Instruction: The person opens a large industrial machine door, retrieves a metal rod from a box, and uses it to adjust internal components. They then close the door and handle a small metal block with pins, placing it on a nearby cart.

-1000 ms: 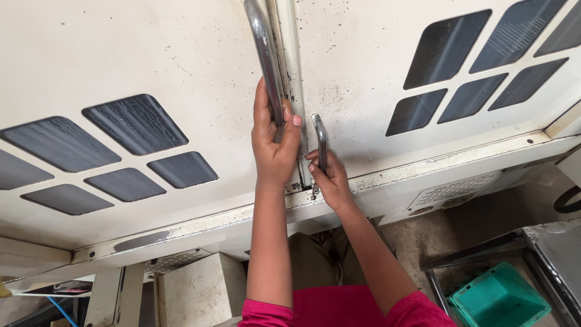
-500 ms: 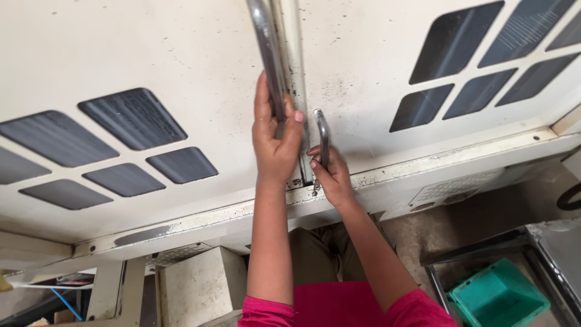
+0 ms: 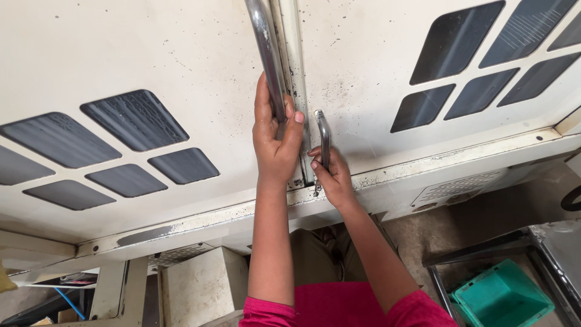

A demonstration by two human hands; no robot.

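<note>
Two cream cabinet doors meet at a centre seam, the left door [image 3: 151, 54] and the right door [image 3: 363, 66]. Both carry dark vent panels. A long chrome handle [image 3: 264, 42] runs down the left door's edge, and my left hand [image 3: 275, 136] is wrapped around its lower end. My right hand [image 3: 331, 175] grips the lower part of a shorter chrome handle [image 3: 322, 130] on the right door. Both sleeves are pink.
A worn cream sill [image 3: 460, 163] runs under the doors. Below it sit a green plastic bin [image 3: 502, 297] in a dark metal frame at the right, and a cream box [image 3: 200, 284] at the left. A blue cable [image 3: 69, 303] lies at the far left.
The view has drifted slightly; both hands stay on their handles with no clear movement of the doors.
</note>
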